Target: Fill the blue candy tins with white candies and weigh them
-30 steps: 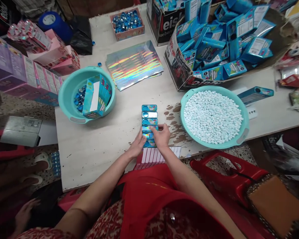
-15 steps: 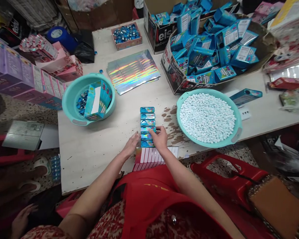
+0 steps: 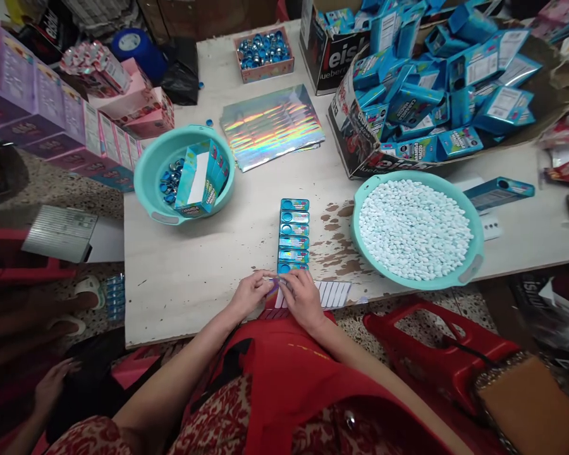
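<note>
My left hand (image 3: 250, 294) and my right hand (image 3: 306, 301) meet at the near end of a row of small blue candy boxes (image 3: 294, 230). Fingertips of both are pinched close together, and whatever lies between them is too small to make out. Under and beside the hands, at the table's front edge, is a shiny sheet with white strips (image 3: 334, 293), partly covered by the right hand. The boxes lie side by side in a column running away from me, each with a round blue spot at one end.
A turquoise basin of white candies (image 3: 415, 230) stands right; another turquoise basin (image 3: 145, 189) with blue caps and a display box stands left. Holographic sheets (image 3: 275, 126), a tray of caps (image 3: 265, 54) and a carton of blue boxes (image 3: 346, 142) sit behind. A red stool (image 3: 436, 341) is at right.
Both hands have left the sides of the blue box row and come together nearer my body, over the sheet with white strips. The view has shifted slightly.
</note>
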`<state>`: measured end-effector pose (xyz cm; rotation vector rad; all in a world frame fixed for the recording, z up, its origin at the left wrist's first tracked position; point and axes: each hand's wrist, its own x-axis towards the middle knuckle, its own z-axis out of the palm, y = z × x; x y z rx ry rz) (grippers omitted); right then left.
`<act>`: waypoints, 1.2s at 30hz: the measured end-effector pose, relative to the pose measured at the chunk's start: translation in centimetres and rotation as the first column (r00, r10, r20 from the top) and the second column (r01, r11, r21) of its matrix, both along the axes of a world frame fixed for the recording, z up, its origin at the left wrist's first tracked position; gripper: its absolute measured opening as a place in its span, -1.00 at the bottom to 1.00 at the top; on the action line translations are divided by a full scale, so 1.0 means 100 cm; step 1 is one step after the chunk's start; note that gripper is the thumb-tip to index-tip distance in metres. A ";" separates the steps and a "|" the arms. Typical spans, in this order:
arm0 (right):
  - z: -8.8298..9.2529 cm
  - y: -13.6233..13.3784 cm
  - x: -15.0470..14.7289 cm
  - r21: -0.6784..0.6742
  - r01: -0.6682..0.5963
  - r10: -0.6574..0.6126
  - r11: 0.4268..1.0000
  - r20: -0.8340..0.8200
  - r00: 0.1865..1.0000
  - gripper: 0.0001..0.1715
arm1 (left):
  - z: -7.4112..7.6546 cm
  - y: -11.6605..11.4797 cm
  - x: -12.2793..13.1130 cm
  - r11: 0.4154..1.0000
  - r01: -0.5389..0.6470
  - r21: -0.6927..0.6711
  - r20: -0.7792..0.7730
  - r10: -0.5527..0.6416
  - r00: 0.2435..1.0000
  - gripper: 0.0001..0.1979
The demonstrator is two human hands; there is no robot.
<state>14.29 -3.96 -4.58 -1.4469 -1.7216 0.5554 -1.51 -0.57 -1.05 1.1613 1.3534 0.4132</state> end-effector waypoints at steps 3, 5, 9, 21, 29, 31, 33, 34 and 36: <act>-0.003 0.000 -0.001 0.003 -0.021 0.021 1.000 0.040 0.999 -0.79 | 0.000 0.000 0.000 0.999 -0.047 -0.003 -0.017 0.047 0.999 -0.64; -0.003 -0.001 0.000 0.006 -0.032 0.032 0.999 0.078 0.996 -0.78 | 0.001 0.001 0.001 0.997 -0.077 -0.018 -0.028 0.077 0.997 -0.64; -0.002 -0.003 -0.001 0.027 -0.058 0.051 0.998 0.229 0.972 -0.76 | 0.002 0.002 0.004 0.997 -0.081 -0.004 -0.083 0.080 0.993 -0.65; 0.007 -0.007 -0.003 0.107 -0.164 0.129 0.981 0.279 0.952 -0.85 | -0.005 0.004 0.008 0.996 -0.089 0.005 -0.128 0.088 0.988 -0.66; 0.059 -0.004 0.019 -0.227 -0.112 0.016 0.967 -0.386 0.922 -0.86 | 0.005 0.008 0.007 0.977 -0.072 0.200 -0.273 0.126 0.954 -0.63; 0.066 0.004 0.024 -0.314 -0.021 -0.144 0.949 -0.491 0.859 -0.86 | 0.019 0.010 0.012 0.958 -0.106 0.265 -0.136 0.146 0.980 -0.58; 0.066 0.015 0.025 -0.373 0.038 -0.264 0.927 -0.577 0.773 -0.85 | 0.032 0.013 0.020 0.968 -0.090 0.234 0.037 0.084 0.996 -0.59; 0.064 0.021 0.023 -0.394 0.050 -0.303 0.918 -0.614 0.729 -0.83 | 0.036 0.015 0.024 0.980 -0.071 0.185 0.094 0.054 0.994 -0.62; 0.057 0.033 0.018 -0.429 0.069 -0.367 0.901 -0.664 0.651 -0.79 | 0.040 0.023 0.031 0.993 -0.064 0.095 0.125 0.051 0.991 -0.71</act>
